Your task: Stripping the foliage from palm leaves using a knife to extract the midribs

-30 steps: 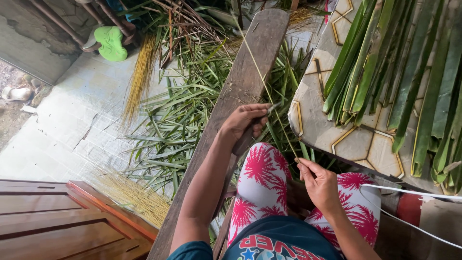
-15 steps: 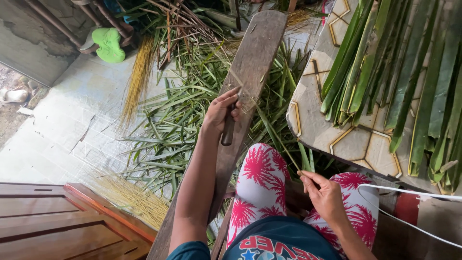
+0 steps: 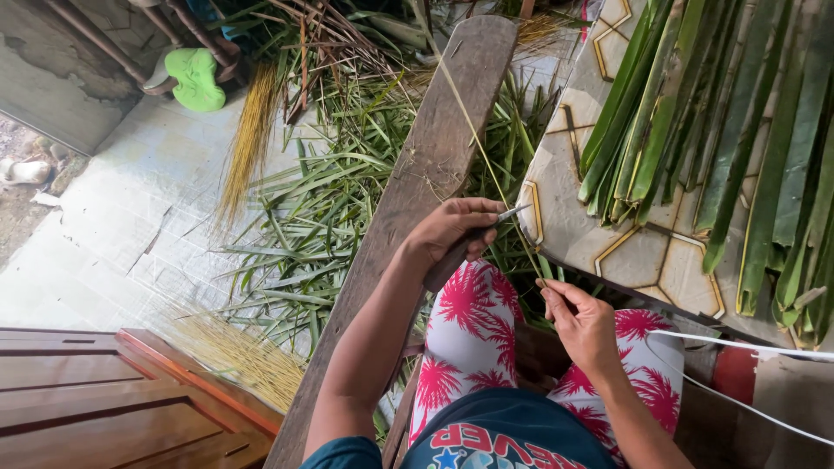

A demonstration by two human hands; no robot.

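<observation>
Far to the left of the gripping hands lies a pale tiled floor (image 3: 130,226), with a green sandal (image 3: 198,78) at its upper edge and a wooden door panel (image 3: 104,391) at the bottom corner. Nearer the hands, a bundle of yellow stripped ribs (image 3: 250,148) lies on the floor, and a heap of green leaf trimmings (image 3: 321,217) spreads up to the long wooden plank (image 3: 417,174) that runs under the left forearm.

The left hand (image 3: 450,233) is closed around a small knife (image 3: 486,227) (its dark handle sticks out below the fist, its thin blade points right). The blade tip meets a thin pale leaf rib (image 3: 473,126), which slants from above the plank down past the knife to the right hand (image 3: 580,323). That hand pinches the lower end of the rib between thumb and fingertips, just below and right of the knife hand, over the person's knees in red-and-white patterned trousers (image 3: 473,330).

Right of both hands stands a table with a patterned top (image 3: 573,217), its corner close to the knife tip. A pile of long green leaf strips (image 3: 721,130) lies on it. Below, a white cord (image 3: 738,346) crosses toward the right edge.
</observation>
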